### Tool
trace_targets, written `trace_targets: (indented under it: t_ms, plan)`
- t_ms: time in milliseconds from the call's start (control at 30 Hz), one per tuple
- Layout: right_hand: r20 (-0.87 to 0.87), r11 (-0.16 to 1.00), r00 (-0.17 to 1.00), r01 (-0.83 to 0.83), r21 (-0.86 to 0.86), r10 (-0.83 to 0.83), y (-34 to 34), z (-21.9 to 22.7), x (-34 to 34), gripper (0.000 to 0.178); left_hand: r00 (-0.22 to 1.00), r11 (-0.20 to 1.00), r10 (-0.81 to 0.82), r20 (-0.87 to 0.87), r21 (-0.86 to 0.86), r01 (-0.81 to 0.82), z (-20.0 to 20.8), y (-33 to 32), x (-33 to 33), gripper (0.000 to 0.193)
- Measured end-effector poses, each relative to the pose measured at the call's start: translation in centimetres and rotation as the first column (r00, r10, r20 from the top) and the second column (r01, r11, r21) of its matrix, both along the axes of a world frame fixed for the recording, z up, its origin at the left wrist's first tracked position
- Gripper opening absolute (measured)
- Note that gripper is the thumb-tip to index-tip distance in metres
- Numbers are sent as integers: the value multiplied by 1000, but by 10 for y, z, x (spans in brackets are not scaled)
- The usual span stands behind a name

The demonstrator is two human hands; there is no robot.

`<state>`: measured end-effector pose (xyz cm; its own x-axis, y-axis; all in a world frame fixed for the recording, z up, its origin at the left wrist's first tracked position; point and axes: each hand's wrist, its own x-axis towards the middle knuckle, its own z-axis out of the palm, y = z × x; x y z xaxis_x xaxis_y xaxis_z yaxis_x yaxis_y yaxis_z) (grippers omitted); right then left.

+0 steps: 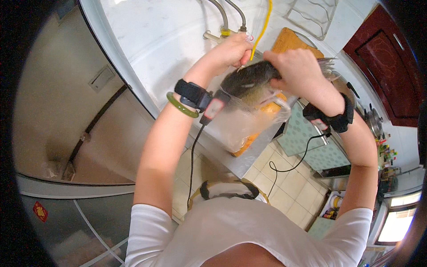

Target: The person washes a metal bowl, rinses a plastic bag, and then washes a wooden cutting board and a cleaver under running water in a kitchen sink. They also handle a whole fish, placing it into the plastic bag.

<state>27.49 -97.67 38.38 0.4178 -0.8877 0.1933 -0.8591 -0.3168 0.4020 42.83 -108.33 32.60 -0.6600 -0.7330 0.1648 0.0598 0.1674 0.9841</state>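
Gripping the fish [251, 81], the right hand [299, 71] clamps it toward the metal surface's [260, 149] far edge; a firm hold should curb slipping. The left hand's [229, 51] fingers curl; whether they grip, I cannot tell.

Two grey hoses [223, 14] and one left hand [232, 51] show at twelve o'clock, one fish [247, 81] at one, one right hand [300, 70] at two.

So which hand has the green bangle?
The left hand: the green bangle circles that arm, elbow-side of a black strap. The right hand has a wrist strap, but no visible bangle.
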Motion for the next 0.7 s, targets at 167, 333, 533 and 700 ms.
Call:
trace_targets:
  t_ms: [167,333,533,700]
  plan:
    - [-26,981,999,24,191,-20,9,4,19,34,993,995,102,59,-8,-102,-16,-10,8,37]
    - [-142,976,986,-50,214,82,4,-23,35,25,992,994,-102,-72,-40,99,-6,17,7,44]
    - [-294,942,928,-135,309,229,-12,-99,68,24,979,948,-205,26,-244,205,3,42,11,41]
    - [570,793,600,-587,-162,561,-52,-181,73,14,992,949,-114,58,-289,126,-18,44,9,40]
